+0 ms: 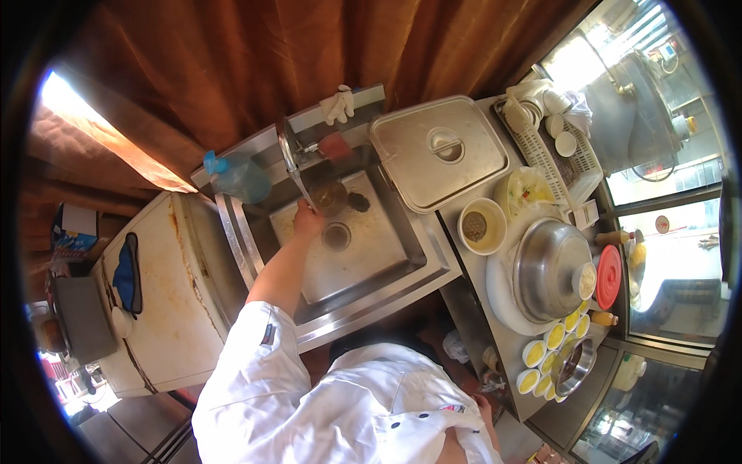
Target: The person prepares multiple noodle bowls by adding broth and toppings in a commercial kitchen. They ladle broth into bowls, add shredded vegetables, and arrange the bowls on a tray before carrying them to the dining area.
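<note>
My left hand (308,219) reaches into a stainless steel sink (371,255) and is closed on the near rim of a clear container (329,198). The container is under the spout of a metal faucet (288,153). Beside it in the basin lies a dark, flat thing (359,202), and the round drain (336,236) is just below. My right hand (484,406) hangs low at my side, mostly hidden by the white jacket, so its fingers cannot be made out.
A lidded steel pan (440,152) stands right of the sink. Farther right are a cream tub (482,227), an upturned metal bowl (548,269), several yellow-filled cups (534,353) and a dish rack (536,151). A blue-capped bottle (243,178) and a white glove (337,105) are at the back.
</note>
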The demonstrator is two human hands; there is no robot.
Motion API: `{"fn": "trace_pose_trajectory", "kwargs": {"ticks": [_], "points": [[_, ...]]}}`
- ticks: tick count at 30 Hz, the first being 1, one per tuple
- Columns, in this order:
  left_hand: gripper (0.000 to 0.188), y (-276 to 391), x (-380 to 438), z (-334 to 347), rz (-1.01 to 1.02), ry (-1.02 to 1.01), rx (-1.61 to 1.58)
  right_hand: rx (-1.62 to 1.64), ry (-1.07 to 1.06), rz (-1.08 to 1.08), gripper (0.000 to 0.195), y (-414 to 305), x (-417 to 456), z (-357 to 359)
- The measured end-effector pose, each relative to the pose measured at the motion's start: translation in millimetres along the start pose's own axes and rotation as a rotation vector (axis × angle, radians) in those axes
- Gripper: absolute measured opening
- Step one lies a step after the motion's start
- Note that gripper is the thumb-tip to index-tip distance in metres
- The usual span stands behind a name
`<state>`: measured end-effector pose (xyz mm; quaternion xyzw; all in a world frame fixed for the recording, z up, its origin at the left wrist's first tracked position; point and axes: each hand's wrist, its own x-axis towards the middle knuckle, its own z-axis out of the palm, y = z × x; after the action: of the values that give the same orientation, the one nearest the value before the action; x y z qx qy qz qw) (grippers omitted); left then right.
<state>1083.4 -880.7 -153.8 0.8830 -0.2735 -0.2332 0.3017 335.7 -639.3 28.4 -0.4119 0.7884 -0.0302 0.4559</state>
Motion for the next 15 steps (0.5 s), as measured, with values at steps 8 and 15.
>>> {"fn": "trace_pose_trajectory", "kwargs": {"ticks": [8,15], "points": [[0.048,-48,-1,46,-0.145,0.445,0.237,0.132,-0.109,-0.227,0.029,-106,32,15],[0.038,20,-1,5,-0.369,-0.152,-1.122,0.184,-0.627,-0.313,0.039,-373,73,127]]}}
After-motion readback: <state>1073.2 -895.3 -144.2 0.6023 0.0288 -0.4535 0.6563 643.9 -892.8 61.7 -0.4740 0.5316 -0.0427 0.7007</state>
